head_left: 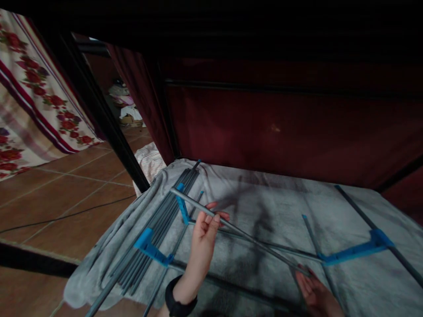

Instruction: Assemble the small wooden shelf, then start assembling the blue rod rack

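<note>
A long grey tube point(251, 239) slants across the middle of the view, held above the bed by both hands. My left hand point(209, 224) is closed around it left of its middle. At its lower right end, my right hand point(312, 286) has its fingers closed on it. Below lies a partly joined frame of grey tubes point(287, 251) with blue plastic brackets. Two brackets, one nearer point(152, 248) and one farther point(182, 204), are on the left. Another blue bracket point(358, 251) joins tubes on the right. The held tube's far end is close to the farther left bracket.
Several loose grey tubes point(158, 224) lie in a bundle on the left of the grey blanket point(251, 189). Dark posts point(109, 114) and a dark red panel point(280, 127) surround the bed. A cable point(76, 214) crosses the tiled floor. A floral cloth point(36, 88) hangs at left.
</note>
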A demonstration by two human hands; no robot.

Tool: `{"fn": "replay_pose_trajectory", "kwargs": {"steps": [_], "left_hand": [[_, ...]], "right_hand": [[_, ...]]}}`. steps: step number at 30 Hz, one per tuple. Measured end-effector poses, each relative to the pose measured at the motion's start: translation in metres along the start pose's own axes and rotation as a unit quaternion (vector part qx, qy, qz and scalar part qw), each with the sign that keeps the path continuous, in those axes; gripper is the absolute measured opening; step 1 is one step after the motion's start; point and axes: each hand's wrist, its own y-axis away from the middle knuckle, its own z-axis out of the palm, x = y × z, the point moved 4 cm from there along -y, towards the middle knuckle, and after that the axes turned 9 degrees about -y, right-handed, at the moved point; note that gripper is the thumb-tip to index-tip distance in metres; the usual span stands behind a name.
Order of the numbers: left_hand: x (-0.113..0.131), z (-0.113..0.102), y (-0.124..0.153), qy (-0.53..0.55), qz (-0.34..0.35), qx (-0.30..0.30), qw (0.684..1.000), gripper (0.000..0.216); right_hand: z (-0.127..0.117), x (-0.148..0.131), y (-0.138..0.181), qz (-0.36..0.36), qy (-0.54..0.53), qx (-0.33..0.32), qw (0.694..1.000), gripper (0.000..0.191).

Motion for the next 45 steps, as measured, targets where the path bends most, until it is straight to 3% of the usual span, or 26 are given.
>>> {"fn": "replay_pose_trajectory", "kwargs": {"steps": [4, 9, 13, 19, 23, 28, 34, 39, 45], "left_hand": [[-0.012, 0.025, 0.014, -0.048, 0.017, -0.063, 0.997, 0.042], [-0.031, 0.048, 0.027, -0.089, 0.044, -0.141, 0.985, 0.042], [-0.029, 0.049, 0.027, -0.139, 0.105, -0.163, 0.971, 0.035], [-0.026, 0.032, 0.002, -0.241, 0.18, -0.111, 0.947, 0.033], [-0.035, 0.034, 0.002, -0.319, 0.262, -0.139, 0.9, 0.033], [-0.068, 0.038, 0.018, -0.407, 0.293, -0.191, 0.844, 0.038], [-0.101, 0.024, 0.026, -0.506, 0.329, -0.228, 0.764, 0.052], [-0.109, 0.01, 0.026, -0.524, 0.33, -0.259, 0.741, 0.058], [-0.115, 0.0, 0.021, -0.538, 0.305, -0.27, 0.738, 0.048]], "right_hand": [[0.045, 0.013, 0.019, 0.143, -0.015, -0.06, 0.988, 0.04], [0.088, 0.031, 0.044, 0.199, 0.073, -0.137, 0.968, 0.048], [0.098, 0.04, 0.047, 0.149, 0.183, -0.138, 0.962, 0.047], [0.101, 0.024, 0.045, 0.107, 0.216, -0.133, 0.961, 0.041], [0.107, -0.003, 0.046, 0.06, 0.183, -0.107, 0.976, 0.042], [0.114, -0.042, 0.049, 0.01, 0.113, -0.084, 0.99, 0.048], [0.116, -0.091, 0.057, -0.069, -0.015, -0.079, 0.994, 0.034], [0.115, -0.11, 0.058, -0.084, -0.085, -0.086, 0.989, 0.034], [0.103, -0.106, 0.051, -0.09, -0.126, -0.046, 0.987, 0.022]]}}
